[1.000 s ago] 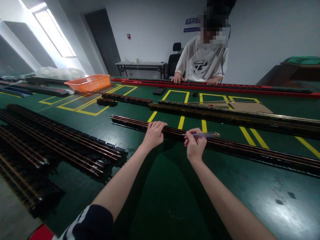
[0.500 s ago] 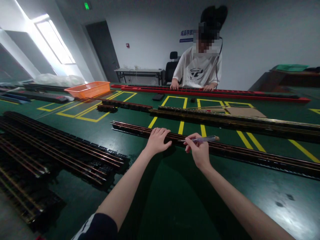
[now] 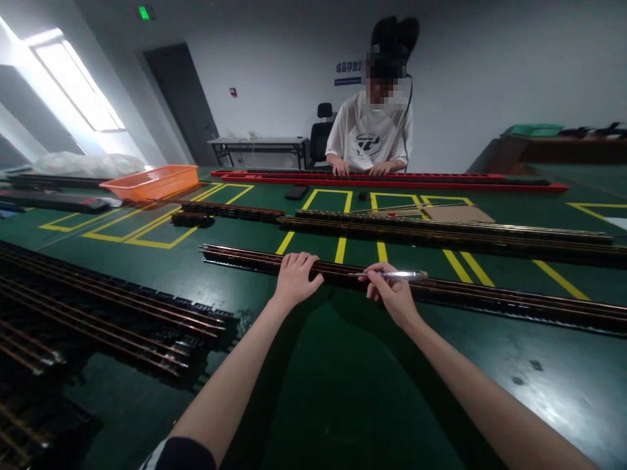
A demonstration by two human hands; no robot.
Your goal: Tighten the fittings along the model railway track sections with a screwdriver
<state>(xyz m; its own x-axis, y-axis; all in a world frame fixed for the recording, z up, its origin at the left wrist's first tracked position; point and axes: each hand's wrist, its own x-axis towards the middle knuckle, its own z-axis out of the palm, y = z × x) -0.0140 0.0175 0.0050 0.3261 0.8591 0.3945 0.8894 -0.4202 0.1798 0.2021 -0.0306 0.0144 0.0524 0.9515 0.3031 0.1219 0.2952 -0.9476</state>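
Observation:
A long black strip with copper-coloured rods along it (image 3: 490, 297) lies across the green table in front of me. My left hand (image 3: 296, 277) rests over this strip, fingers laid across its top and thumb spread to the side. To the right, my right hand (image 3: 392, 294) is closed around a screwdriver (image 3: 404, 275) with a clear, shiny handle. The screwdriver lies nearly level, its thin shaft pointing left along the strip. Whether its tip touches the strip I cannot tell.
Several similar strips (image 3: 112, 300) lie at the left. Beyond my hands is another long row of strips (image 3: 441, 232), with a cardboard piece (image 3: 458, 214) behind. An orange basket (image 3: 151, 183) stands back left. Across the table a co-worker (image 3: 369, 130) handles a red rail (image 3: 519, 185).
The view has shifted slightly, so most things appear further left. The screwdriver's handle has turned a little in my right hand. My left hand keeps its place on the strip.

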